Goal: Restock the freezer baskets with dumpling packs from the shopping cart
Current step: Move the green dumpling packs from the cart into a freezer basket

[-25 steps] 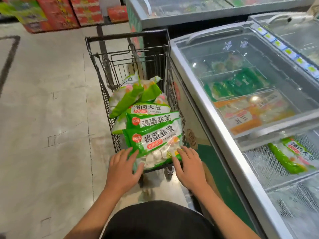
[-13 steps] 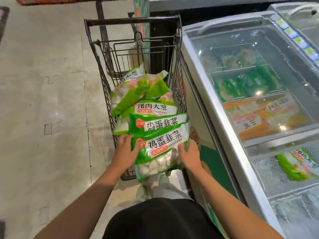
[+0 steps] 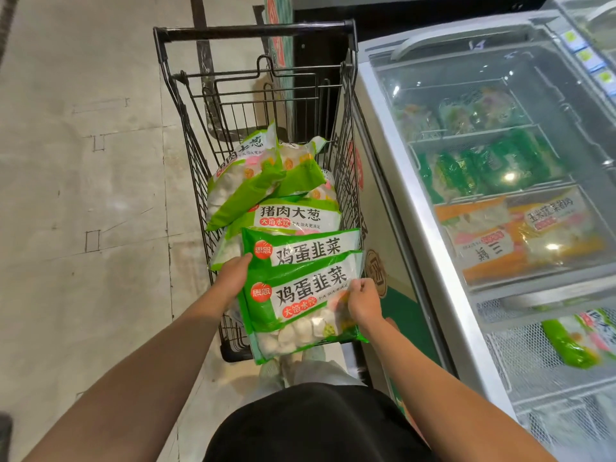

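So both hands grip the top dumpling pack (image 3: pixel 300 301) above the shopping cart (image 3: pixel 253 30), left hand (image 3: pixel 233 278) and right hand (image 3: pixel 363 301) pinching opposite edges, probably to keep the floppy bag level.
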